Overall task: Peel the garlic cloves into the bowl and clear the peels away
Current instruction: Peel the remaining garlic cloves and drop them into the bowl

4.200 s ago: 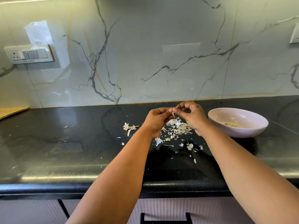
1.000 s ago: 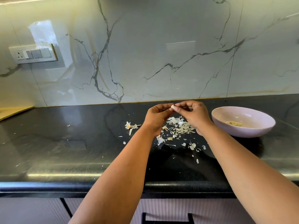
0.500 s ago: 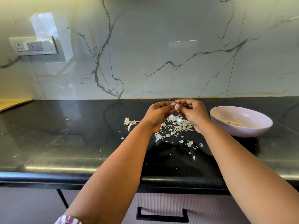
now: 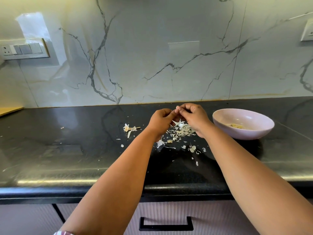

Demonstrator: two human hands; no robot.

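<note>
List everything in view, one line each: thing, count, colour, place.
bowl: one, pale lilac, on counter, right of hands
peeled cloves: a few, yellowish, in bowl
clove: one, white, pinched between both hands
peels: many, whitish, scattered on counter under hands
stem: one, tan, left of peels
counter: one, black
switch plate: one, white, wall left
left hand: one, pinches clove
right hand: one, pinches clove

This is a home kitchen. A shiny black counter (image 4: 67, 150) sits under a marble wall (image 4: 152, 56), with drawers (image 4: 166, 223) below it and switches (image 4: 23, 49) above it.
</note>
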